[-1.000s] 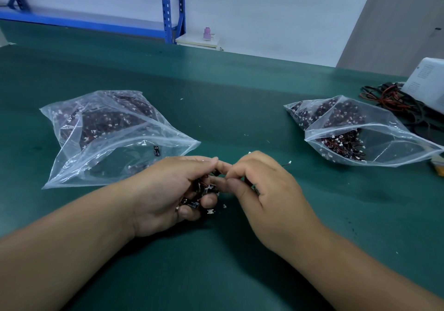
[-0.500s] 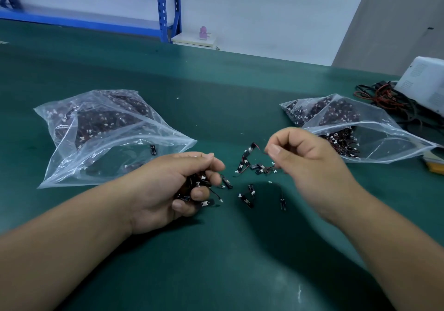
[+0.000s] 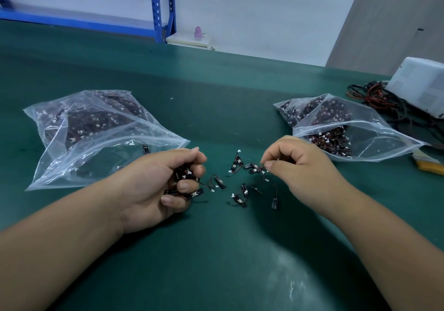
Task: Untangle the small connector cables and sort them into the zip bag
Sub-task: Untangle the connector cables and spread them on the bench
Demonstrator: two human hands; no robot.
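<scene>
The left hand (image 3: 153,188) curls round a half-hidden bunch of tiny black cables (image 3: 183,175), the right hand (image 3: 307,166) pinches a thin cable (image 3: 255,168), and loose cables (image 3: 239,200) lie on the green tabletop (image 3: 216,99) between two crinkly clear zip bags (image 3: 96,140) (image 3: 365,135).

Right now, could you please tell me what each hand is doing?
Left hand: grips a bunch of connector cables.
Right hand: pinches a tangled cable.
</scene>
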